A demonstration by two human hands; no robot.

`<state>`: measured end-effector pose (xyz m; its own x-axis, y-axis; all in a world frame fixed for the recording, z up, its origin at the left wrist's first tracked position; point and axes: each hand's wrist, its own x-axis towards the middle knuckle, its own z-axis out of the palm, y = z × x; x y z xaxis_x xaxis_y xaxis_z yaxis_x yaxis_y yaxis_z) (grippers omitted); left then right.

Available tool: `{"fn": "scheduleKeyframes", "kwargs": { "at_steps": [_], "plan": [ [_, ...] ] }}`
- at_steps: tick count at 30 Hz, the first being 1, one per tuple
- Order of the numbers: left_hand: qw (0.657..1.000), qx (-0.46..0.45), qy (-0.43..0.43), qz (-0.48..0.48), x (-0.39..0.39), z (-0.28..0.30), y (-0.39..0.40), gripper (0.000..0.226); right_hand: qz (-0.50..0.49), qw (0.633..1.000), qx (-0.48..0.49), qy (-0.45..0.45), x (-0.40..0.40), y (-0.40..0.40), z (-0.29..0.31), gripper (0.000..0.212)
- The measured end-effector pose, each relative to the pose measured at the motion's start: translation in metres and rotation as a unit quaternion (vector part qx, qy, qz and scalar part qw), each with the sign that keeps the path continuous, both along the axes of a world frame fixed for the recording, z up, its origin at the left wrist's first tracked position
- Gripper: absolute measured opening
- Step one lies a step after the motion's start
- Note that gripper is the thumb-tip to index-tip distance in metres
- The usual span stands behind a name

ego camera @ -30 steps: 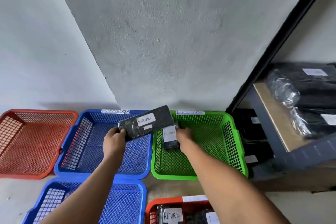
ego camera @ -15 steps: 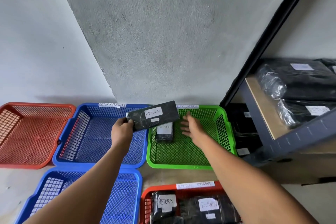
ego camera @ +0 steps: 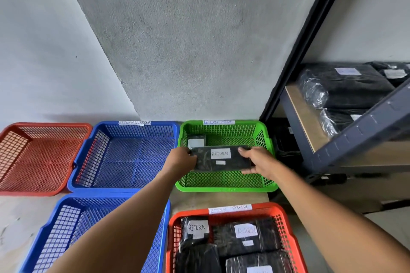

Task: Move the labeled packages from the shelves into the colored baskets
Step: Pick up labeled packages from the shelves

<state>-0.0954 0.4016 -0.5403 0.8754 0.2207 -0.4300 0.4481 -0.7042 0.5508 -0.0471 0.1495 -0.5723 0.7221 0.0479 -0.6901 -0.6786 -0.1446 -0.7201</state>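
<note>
A flat black package (ego camera: 218, 158) with a white label reading "RETURN" is held over the green basket (ego camera: 226, 185) by both hands. Its left end is gripped by the left hand (ego camera: 180, 159), fingers curled round the edge. Its right end is gripped by the right hand (ego camera: 255, 160), fingers along the far edge and thumb at the near corner. The package is kept level and lengthwise, across the middle of the basket; whether it touches the mesh bottom cannot be told.

A smaller black package (ego camera: 196, 141) with a white label is seen in the far left corner of the green basket, partly covered by the held one. A paper strip reading "RETURN OVERDUE" is stuck on the basket's far rim.

Just left of the green basket a blue basket (ego camera: 124, 186) is placed, with the same kind of strip on its far rim, and left of that a red basket (ego camera: 33, 191). In the near row a second blue basket (ego camera: 51, 230) is set beside an orange-red basket (ego camera: 281, 217), in which several black wrapped packages (ego camera: 246, 237) marked "RETURN" are packed.

At the right a metal shelf (ego camera: 363, 135) is seen, with large black wrapped parcels (ego camera: 341, 86) laid on its board up to the front edge.
</note>
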Motion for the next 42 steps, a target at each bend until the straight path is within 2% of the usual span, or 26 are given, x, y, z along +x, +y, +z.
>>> {"fn": "scheduleKeyframes", "kwargs": {
  "at_steps": [5,9,11,16,20,24,27,30,38,42],
  "plan": [
    [0.993,0.081,0.057,-0.062,-0.007,-0.004,-0.004,0.013,0.067,0.996,-0.056,0.033,-0.018,0.006,-0.005,0.019],
    [0.976,0.178,0.047,-0.118,-0.013,-0.008,-0.009,0.017,0.135,0.976,-0.168,0.018,-0.026,0.012,-0.02,0.04],
    [0.966,0.214,0.044,-0.138,-0.015,-0.011,-0.009,0.018,0.168,0.964,-0.205,0.003,-0.027,0.012,-0.025,0.033],
    [0.935,0.288,0.061,-0.195,-0.019,-0.017,-0.007,0.022,0.179,0.956,-0.232,-0.008,-0.026,0.014,-0.032,0.034],
    [0.928,0.3,0.065,-0.212,-0.021,-0.019,-0.007,0.02,0.2,0.941,-0.271,-0.041,-0.026,0.02,-0.035,0.04],
    [0.927,0.299,0.066,-0.216,-0.021,-0.02,-0.007,0.017,0.188,0.94,-0.281,-0.047,-0.027,0.024,-0.038,0.035],
    [0.929,0.296,0.063,-0.214,-0.022,-0.019,-0.006,0.017,0.182,0.94,-0.285,-0.047,-0.029,0.023,-0.036,0.053],
    [0.931,0.292,0.056,-0.212,-0.023,-0.018,-0.007,0.017,0.182,0.943,-0.274,-0.054,-0.031,0.021,-0.032,0.059],
    [0.942,0.278,0.003,-0.187,-0.037,0.0,-0.012,0.013,0.181,0.944,-0.241,-0.132,-0.044,0.014,-0.015,0.05],
    [0.945,0.275,-0.016,-0.174,-0.057,0.012,-0.022,0.02,0.188,0.936,-0.244,-0.169,-0.057,0.0,-0.001,0.043]
  ]
}}
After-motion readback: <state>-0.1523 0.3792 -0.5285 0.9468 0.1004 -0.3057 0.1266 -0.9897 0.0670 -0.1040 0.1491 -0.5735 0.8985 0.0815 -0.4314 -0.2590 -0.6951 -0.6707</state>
